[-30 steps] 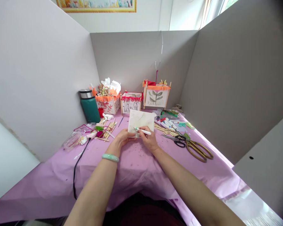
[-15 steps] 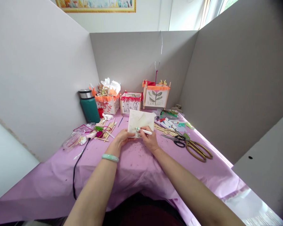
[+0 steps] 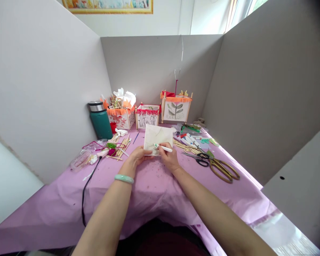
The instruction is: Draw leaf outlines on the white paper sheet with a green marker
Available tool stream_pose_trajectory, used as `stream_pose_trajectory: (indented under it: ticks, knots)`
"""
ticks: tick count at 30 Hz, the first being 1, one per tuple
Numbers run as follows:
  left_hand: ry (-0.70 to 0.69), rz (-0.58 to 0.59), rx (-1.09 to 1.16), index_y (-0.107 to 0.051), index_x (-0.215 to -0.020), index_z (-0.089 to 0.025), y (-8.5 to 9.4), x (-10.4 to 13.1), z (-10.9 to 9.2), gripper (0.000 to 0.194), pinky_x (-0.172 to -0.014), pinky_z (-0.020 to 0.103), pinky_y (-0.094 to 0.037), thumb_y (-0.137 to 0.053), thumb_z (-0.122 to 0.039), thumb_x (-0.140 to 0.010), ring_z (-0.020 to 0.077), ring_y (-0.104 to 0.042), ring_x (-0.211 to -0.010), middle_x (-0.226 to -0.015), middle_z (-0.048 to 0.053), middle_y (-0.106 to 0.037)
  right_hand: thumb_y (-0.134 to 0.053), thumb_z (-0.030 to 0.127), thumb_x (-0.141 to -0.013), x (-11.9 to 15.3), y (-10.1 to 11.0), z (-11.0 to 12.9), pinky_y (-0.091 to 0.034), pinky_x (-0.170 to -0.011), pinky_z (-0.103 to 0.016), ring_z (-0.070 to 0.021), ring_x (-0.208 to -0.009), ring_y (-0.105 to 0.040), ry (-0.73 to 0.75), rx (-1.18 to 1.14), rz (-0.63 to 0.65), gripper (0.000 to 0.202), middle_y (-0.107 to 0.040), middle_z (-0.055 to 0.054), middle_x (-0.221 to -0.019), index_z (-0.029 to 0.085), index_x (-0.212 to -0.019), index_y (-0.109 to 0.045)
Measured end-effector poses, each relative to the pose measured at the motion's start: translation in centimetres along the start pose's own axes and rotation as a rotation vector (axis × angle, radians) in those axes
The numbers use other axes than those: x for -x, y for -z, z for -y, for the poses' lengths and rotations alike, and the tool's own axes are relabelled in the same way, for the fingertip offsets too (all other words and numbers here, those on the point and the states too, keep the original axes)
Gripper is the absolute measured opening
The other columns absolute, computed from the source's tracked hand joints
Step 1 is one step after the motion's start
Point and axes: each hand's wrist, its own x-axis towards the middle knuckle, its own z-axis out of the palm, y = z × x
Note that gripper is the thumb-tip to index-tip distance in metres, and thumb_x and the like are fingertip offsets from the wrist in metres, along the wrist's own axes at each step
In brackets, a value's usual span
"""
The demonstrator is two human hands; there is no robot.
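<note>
A small white square panel (image 3: 162,132) with faint drawn lines is tilted up in front of me. My left hand (image 3: 139,155) is closed on its lower left corner, thumb in front. In my right hand (image 3: 168,158) is a white marker (image 3: 166,149) with a green end, gripped like a pen. Its green end is at the lower middle of the panel; I cannot tell whether the tip touches. A pale green bangle (image 3: 124,178) circles my left wrist.
Black-handled scissors (image 3: 202,162) and gold-handled shears (image 3: 224,170) lie at right, near loose markers (image 3: 193,139). Thin sticks (image 3: 124,147), yarn (image 3: 112,152) and a black cord (image 3: 83,199) lie left. A green bottle (image 3: 100,122) and decorated boxes (image 3: 147,119) stand behind.
The marker's green end has shifted very slightly on the panel. Both hands keep their grips, and the whole view has moved slightly.
</note>
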Motion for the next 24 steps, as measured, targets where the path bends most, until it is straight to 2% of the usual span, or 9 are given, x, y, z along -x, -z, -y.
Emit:
stream_pose_trajectory:
  ticks: [4,10,16,20,24]
  knots:
    - [-0.006,0.001,0.006,-0.068,-0.092,-0.008,0.18,-0.14,0.15,0.036,-0.060,0.028,-0.058,-0.069,0.002,-0.057,0.0197,-0.067,-0.071,-0.085,0.009,-0.071,-0.048,0.034,-0.088,0.12,-0.15,0.12,-0.041,-0.060,-0.022,-0.0117,-0.062,-0.054,0.028,0.020,0.069,0.019,-0.061,0.001,-0.074,0.019,-0.090,-0.060]
    - [-0.005,0.004,0.013,-0.069,-0.092,-0.008,0.14,-0.09,0.09,0.037,-0.060,0.028,-0.058,-0.070,0.002,-0.057,0.0209,-0.068,-0.073,-0.089,0.010,-0.071,-0.048,0.032,-0.088,0.19,0.08,-0.14,-0.040,-0.056,-0.022,-0.0106,-0.055,-0.049,0.036,0.041,0.053,0.018,-0.059,0.002,-0.068,0.019,-0.087,-0.060]
    - [-0.013,-0.017,0.020,-0.068,-0.088,-0.008,0.01,-0.03,0.09,0.035,-0.061,0.029,-0.058,-0.071,0.003,-0.055,0.0187,-0.067,-0.067,-0.083,0.009,-0.071,-0.047,0.028,-0.087,0.16,0.06,0.05,-0.045,-0.069,-0.025,-0.0137,-0.073,-0.058,0.130,0.030,0.097,0.017,-0.064,-0.002,-0.084,0.020,-0.093,-0.061]
    - [-0.015,-0.021,0.025,-0.067,-0.088,-0.007,-0.01,-0.01,0.11,0.036,-0.062,0.029,-0.058,-0.072,0.003,-0.054,0.0193,-0.067,-0.069,-0.085,0.011,-0.071,-0.048,0.027,-0.085,0.26,0.14,-0.08,-0.047,-0.072,-0.027,-0.0155,-0.076,-0.060,0.170,0.070,0.138,0.014,-0.064,-0.002,-0.082,0.021,-0.088,-0.061]
    - [-0.012,-0.016,0.026,-0.068,-0.091,-0.007,-0.06,0.05,0.01,0.038,-0.060,0.029,-0.058,-0.071,0.003,-0.054,0.0205,-0.067,-0.070,-0.086,0.011,-0.071,-0.048,0.025,-0.085,0.29,0.29,-0.06,-0.048,-0.073,-0.027,-0.0155,-0.076,-0.061,0.170,0.080,0.076,0.015,-0.064,-0.003,-0.082,0.021,-0.090,-0.061]
